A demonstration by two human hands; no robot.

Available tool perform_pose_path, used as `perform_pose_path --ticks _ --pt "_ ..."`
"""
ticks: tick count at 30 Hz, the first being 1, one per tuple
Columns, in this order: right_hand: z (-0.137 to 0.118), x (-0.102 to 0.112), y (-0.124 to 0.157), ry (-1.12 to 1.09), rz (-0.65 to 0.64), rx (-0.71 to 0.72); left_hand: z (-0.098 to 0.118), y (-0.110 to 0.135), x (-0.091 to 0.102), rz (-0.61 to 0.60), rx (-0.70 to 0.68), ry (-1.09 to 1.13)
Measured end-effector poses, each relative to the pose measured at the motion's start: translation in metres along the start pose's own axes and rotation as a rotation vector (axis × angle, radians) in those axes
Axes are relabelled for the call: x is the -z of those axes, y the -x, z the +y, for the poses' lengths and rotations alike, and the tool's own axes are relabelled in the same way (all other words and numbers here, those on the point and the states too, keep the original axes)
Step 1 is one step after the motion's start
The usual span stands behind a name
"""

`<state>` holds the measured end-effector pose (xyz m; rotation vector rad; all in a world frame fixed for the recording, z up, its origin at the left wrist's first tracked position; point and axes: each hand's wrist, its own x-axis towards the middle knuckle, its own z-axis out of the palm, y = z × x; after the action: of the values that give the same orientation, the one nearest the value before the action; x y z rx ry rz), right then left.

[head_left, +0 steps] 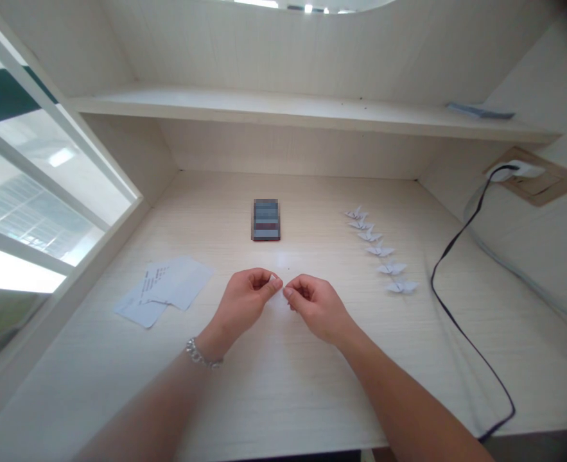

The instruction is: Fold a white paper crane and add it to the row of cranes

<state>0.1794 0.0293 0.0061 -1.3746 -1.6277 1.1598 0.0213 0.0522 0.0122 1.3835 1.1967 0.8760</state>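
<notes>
My left hand (247,298) and my right hand (314,305) meet above the middle of the pale wooden desk (283,385). Both are curled, thumbs and forefingers pinched tip to tip. A tiny white scrap shows at the left fingertips; I cannot make out what it is. A silver bracelet (201,355) circles my left wrist. A row of several small white folded paper cranes (379,250) runs diagonally to the right of my hands. A few white paper sheets (167,289) lie to the left.
A dark phone (266,219) lies flat behind my hands. A black cable (456,321) runs from a wall plug (519,170) on the right down across the desk edge. A shelf (312,112) spans above, with a bluish flat item (480,111). Window frames stand at left.
</notes>
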Motion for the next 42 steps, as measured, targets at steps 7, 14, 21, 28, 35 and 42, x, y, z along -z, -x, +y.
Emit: perform_pose_path --ticks 7,14,21,28,35,42 --pt "0.001 0.001 -0.001 -0.022 -0.025 -0.020 0.002 0.000 0.002 -0.006 0.000 0.015" --pt "0.000 0.002 0.001 0.020 0.027 0.010 0.001 -0.001 0.004 0.000 0.049 0.068" --pt "-0.002 0.004 0.000 -0.021 -0.028 -0.012 -0.001 -0.002 0.005 0.021 -0.013 0.022" --pt "-0.004 0.002 0.000 -0.051 -0.021 -0.019 0.001 0.001 0.001 -0.018 -0.050 -0.038" --pt "0.002 -0.003 -0.005 -0.089 0.015 -0.037 0.006 0.003 -0.005 -0.093 0.028 0.016" --pt "0.008 -0.006 -0.006 -0.190 0.034 -0.088 0.001 0.000 -0.007 -0.070 0.091 0.135"
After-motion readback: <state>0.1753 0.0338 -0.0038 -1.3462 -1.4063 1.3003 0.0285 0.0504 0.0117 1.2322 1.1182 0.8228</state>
